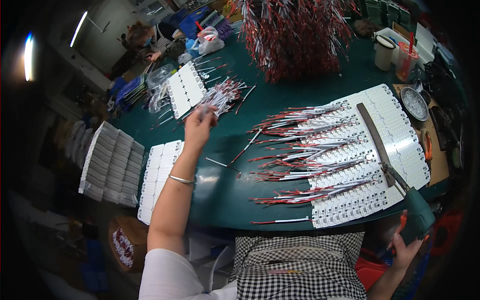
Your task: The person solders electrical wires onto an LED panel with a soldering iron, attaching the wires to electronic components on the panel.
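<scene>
Apparently picking wires [223,95] off counter [215,205] with left hand [201,117], cannot tell if gripping any; clasping green gun-shaped tool [419,212] in right hand [406,246], well apart; probably calls next for aligning one on white boards [407,145].

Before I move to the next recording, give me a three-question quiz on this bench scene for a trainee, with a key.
1. True or false: the left hand is nearer the pile of loose wires than the long dark bar.
2. What does the right hand hold?
A. a cup
B. a green gun-shaped tool
C. a plastic bag
3. Fill in the missing words: the long dark bar lies across the ____, on the right side of the table.

Key: 1. True. 2. B. 3. White boards.
</scene>
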`<state>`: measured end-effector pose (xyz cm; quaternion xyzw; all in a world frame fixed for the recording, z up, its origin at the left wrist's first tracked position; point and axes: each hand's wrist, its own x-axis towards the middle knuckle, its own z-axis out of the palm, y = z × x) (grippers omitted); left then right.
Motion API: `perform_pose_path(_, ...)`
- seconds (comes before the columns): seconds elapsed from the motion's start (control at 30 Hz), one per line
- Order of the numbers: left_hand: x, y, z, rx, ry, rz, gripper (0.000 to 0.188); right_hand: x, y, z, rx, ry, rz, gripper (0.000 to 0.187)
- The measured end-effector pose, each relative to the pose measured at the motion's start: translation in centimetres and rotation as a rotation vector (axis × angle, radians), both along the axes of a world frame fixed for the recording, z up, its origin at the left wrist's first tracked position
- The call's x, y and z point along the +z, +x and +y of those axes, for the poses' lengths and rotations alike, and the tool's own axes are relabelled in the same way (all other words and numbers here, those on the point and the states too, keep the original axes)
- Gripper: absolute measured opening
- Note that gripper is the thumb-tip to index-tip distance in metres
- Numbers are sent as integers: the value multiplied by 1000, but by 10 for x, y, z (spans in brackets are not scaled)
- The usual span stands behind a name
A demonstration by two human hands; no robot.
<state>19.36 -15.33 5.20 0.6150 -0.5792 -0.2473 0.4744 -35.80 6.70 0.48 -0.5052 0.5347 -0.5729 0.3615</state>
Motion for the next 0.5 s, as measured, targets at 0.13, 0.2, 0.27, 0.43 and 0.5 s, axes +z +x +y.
perform_pose_path(0.13,22,5,18,187,104,-384,24,-2,0,2,-4,20,-22,65)
perform_pose_path(0.2,25,-5,37,243,418,-929,45,-3,0,5,-5,24,-27,65)
perform_pose_path(0.27,9,-10,56,269,578,-1116,45,-4,2,5,-4,25,-38,65)
perform_pose_path(0.43,-14,-6,58,382,620,-978,43,-2,12,1,9,77,-95,67)
perform_pose_path(0.5,-27,8,48,345,514,-859,39,-2,11,4,25,82,-101,65)
